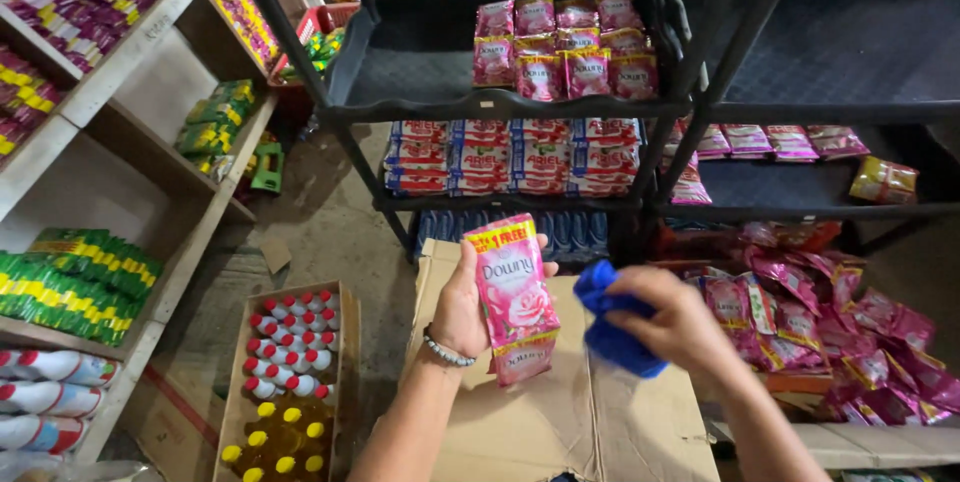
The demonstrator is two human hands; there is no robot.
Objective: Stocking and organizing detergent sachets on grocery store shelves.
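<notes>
The left hand [462,307] is closest to us. Its grip is closed around a strip of pink sachets [514,294], held upright over a big cardboard box [560,412]. Just to the right of that grip, the right hand [675,322] is squeezed tight on a blue cloth [612,327], near the strip but not touching it. This looks like the wiping step. The cloth would need to meet the strip. Above the grips, more pink sachets sit on a black shelf [420,102].
</notes>
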